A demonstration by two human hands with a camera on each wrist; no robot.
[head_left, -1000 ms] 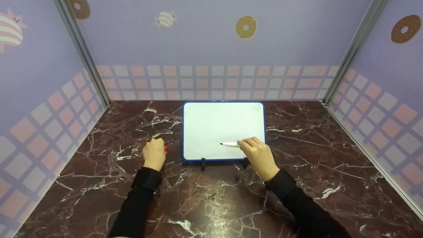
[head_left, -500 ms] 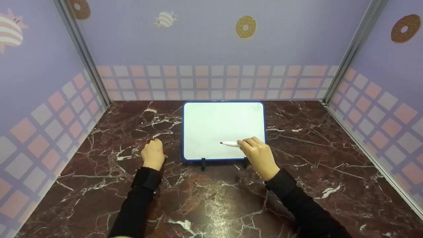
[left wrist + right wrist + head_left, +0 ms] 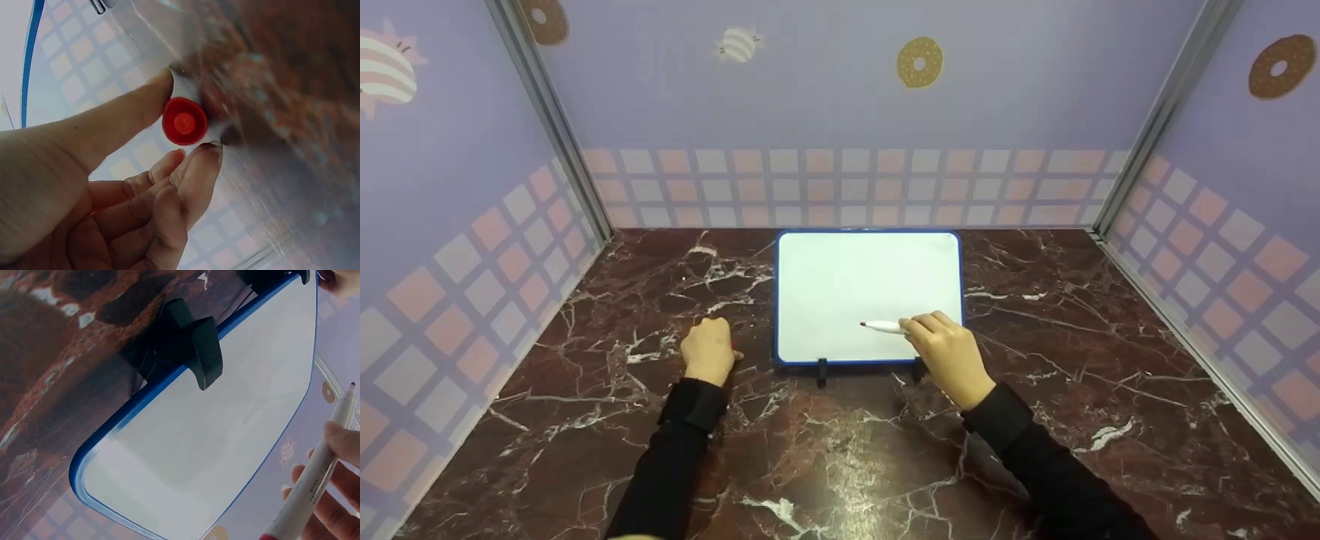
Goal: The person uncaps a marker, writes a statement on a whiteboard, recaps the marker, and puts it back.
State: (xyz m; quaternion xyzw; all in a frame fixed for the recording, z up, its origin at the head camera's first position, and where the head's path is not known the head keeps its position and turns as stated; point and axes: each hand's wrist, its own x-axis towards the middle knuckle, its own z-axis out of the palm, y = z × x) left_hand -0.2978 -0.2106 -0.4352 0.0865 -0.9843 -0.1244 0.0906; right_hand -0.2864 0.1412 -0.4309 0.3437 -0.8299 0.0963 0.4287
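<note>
In the left wrist view, a red marker cap (image 3: 184,121) shows its hollow end between the thumb and fingers (image 3: 199,174) of my left hand (image 3: 708,351). Thumb and fingertip are spread wider than the cap, right beside it and close to the tabletop. Only a red sliver of it shows in the head view. My right hand (image 3: 945,351) grips an uncapped white marker (image 3: 883,326), its dark red tip pointing left. In the head view the marker overlaps the lower part of a blue-framed whiteboard (image 3: 840,289), whose surface is blank.
Black clip feet (image 3: 822,373) hold the board's lower edge on a dark red marbled table (image 3: 825,457). Patterned lilac walls (image 3: 825,90) enclose the back and sides, with metal posts (image 3: 551,120) at the corners.
My left thumb has spread out to the right, and less red of the cap shows beside that hand in the head view. The right hand and marker have stayed put.
</note>
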